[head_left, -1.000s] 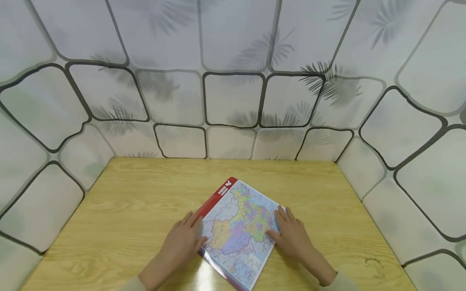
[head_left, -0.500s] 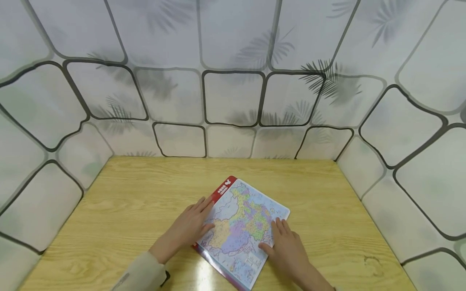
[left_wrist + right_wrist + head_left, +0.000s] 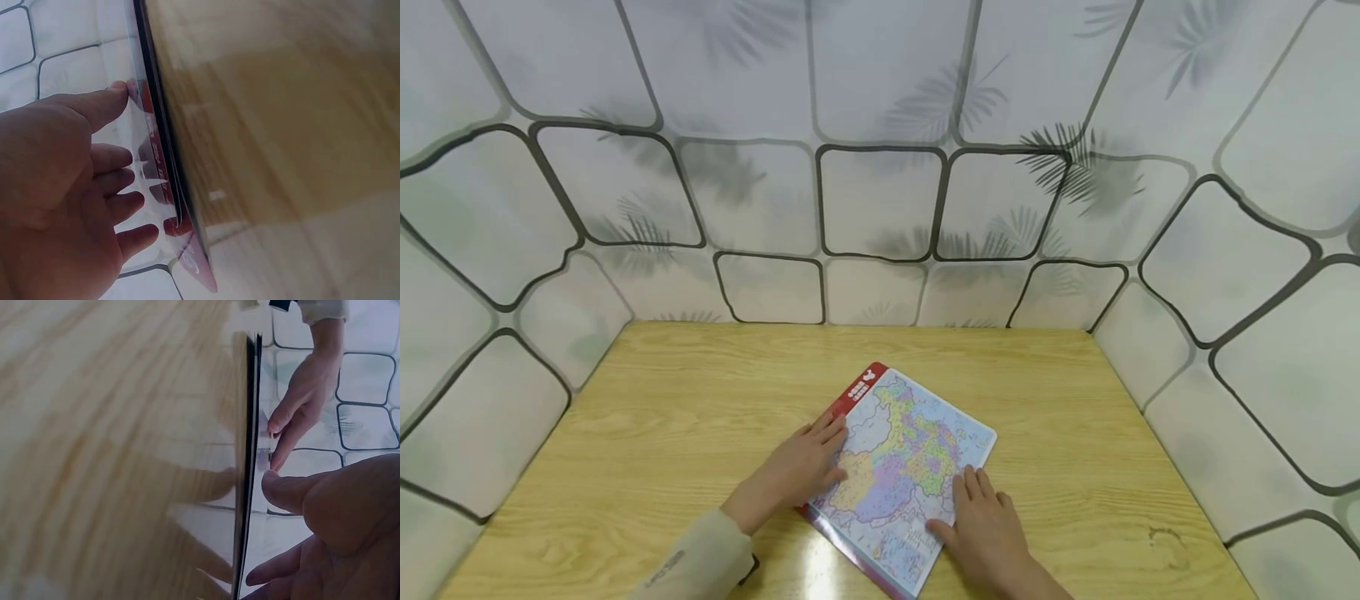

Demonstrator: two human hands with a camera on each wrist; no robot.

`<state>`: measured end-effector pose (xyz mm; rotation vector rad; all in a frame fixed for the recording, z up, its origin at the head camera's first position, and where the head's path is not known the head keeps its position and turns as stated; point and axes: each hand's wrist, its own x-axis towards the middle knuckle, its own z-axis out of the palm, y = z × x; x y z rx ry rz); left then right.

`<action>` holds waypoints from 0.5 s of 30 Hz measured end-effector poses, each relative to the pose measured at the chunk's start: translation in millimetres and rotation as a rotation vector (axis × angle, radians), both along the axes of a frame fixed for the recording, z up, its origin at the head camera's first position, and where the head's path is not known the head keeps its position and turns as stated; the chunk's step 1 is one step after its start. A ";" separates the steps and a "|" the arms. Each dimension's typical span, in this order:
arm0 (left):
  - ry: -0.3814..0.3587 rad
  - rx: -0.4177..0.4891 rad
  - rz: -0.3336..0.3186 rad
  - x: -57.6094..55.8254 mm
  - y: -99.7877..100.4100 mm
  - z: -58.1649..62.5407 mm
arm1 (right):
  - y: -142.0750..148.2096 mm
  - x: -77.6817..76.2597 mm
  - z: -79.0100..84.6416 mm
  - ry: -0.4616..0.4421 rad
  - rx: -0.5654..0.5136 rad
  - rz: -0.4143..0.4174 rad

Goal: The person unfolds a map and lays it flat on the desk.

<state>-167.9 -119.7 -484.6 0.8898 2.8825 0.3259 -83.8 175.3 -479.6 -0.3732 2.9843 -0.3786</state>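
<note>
A thin rectangular map board [image 3: 898, 492] lies turned at an angle on the wooden table. It has a coloured map on its face and a red strip along its upper left edge. My left hand [image 3: 801, 467] rests across that strip, with extended fingers and the thumb on the map. Along the right edge, my right hand [image 3: 985, 525] touches the board with its fingers stretched forward. In the left wrist view, the board's dark, layered edge [image 3: 156, 119] shows beside the fingertips. The right wrist view shows its thin dark edge [image 3: 251, 425] next to my thumb.
The wood-grain table [image 3: 700, 400] reflects light near its front. A patterned wall covering [image 3: 880, 200] encloses the back and both sides. A dark ring-shaped mark [image 3: 1165, 537] shows on the table at the right.
My left hand has slid right, farther onto the map. My right hand has moved down the right edge towards me, uncovering the right corner. The board stays almost where it was.
</note>
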 end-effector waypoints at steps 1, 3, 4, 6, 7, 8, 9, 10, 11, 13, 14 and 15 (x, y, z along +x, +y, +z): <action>-0.002 -0.004 0.000 0.3 0.2 -1.0 | -0.2 -0.2 -0.7 -0.002 0.005 0.001; -0.010 -0.007 0.004 1.3 0.6 -1.6 | -0.5 -1.2 -1.9 -0.003 0.009 0.002; -0.012 -0.008 0.008 2.1 0.8 -1.6 | -0.5 -1.9 -2.3 0.001 0.012 0.004; -0.018 0.003 0.013 4.1 0.8 -0.3 | -0.7 -4.0 -2.3 -0.004 0.019 0.001; -0.022 0.006 0.016 5.1 0.8 0.2 | -0.6 -5.3 -2.0 -0.010 0.024 0.000; -0.024 0.011 0.017 5.9 0.7 0.3 | -0.3 -6.6 -1.9 -0.015 0.028 0.001; -0.024 0.015 0.016 6.8 0.6 0.7 | 0.0 -7.7 -1.7 -0.020 0.034 0.002; -0.023 0.018 0.016 7.6 0.4 0.4 | 0.5 -8.6 -1.2 -0.026 0.034 0.002; -0.022 0.019 0.014 8.4 0.1 0.3 | 1.0 -9.6 -0.9 -0.033 0.034 0.003; -0.016 0.015 0.011 10.0 -0.6 -1.2 | 2.5 -10.9 -1.0 -0.028 0.035 0.013; -0.013 0.014 0.008 10.9 -0.9 -1.7 | 3.2 -11.4 -1.0 -0.021 0.035 0.017; -0.009 0.011 0.004 12.2 -1.2 -1.6 | 3.8 -12.0 -1.2 -0.013 0.034 0.020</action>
